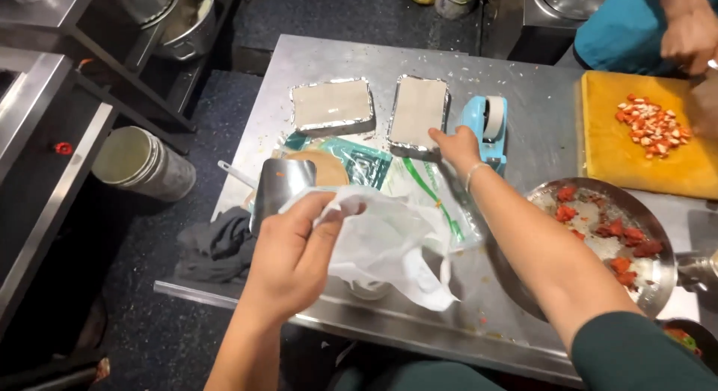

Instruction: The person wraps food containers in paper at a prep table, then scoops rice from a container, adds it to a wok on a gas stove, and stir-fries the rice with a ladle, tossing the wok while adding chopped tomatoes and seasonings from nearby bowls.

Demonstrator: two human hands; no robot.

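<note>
At bench centre: right hand (456, 144) fingertips together on the near edge of a lidded foil tray (419, 111).
Left hand (295, 253) clamped on a white plastic bag (389, 249) nearer. Risk: one-edge grip may tip tray; tape dispenser (486, 122) just right.

A blue tape dispenser (487, 125) stands at one o'clock on the steel table (538, 129). At two o'clock, chopped pieces (654, 125) lie on a yellow cutting board (636, 163). A steel plate (649, 275) of red chunks sits at three o'clock, a dark cloth (217, 245) at nine.
</note>
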